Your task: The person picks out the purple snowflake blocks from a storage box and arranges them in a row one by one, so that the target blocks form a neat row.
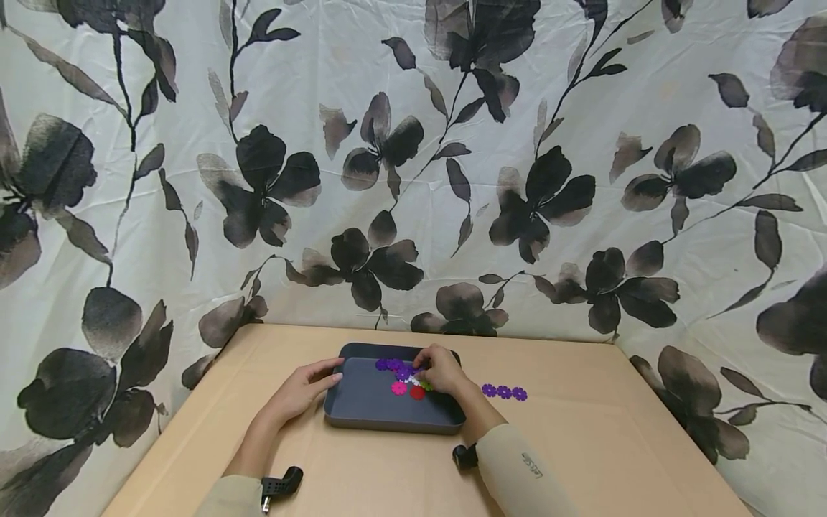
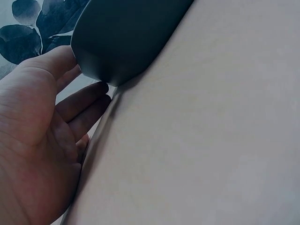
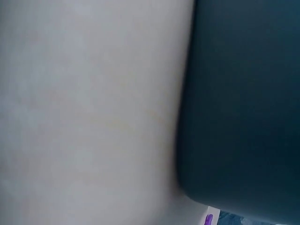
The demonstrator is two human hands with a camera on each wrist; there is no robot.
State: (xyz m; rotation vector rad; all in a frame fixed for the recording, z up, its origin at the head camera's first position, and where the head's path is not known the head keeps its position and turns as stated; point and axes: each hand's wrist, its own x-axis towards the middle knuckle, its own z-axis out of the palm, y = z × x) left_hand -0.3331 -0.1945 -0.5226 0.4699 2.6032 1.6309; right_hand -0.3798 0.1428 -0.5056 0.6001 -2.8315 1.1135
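A dark grey tray (image 1: 368, 409) lies on the table with small flower-shaped pieces inside. Purple flower pieces (image 1: 388, 365) cluster toward its back, with a pink flower piece (image 1: 399, 388), a red flower piece (image 1: 418, 393) and white and green ones nearby. My left hand (image 1: 304, 388) holds the tray's left side; in the left wrist view its lower fingertips touch the tray's underside edge. Over the pile, my right hand (image 1: 442, 370) reaches in with bent fingers and pinches a purple flower piece (image 1: 416, 370), partly hidden by the fingertips. The right wrist view shows only the tray's outer wall (image 3: 243, 117) and tabletop.
Right of the tray, several purple flower pieces (image 1: 504, 392) form a short row on the tan table (image 1: 581, 445). A white cloth (image 1: 452, 215) with dark flowers hangs behind the table. Each wrist wears a black strap device (image 1: 282, 482).
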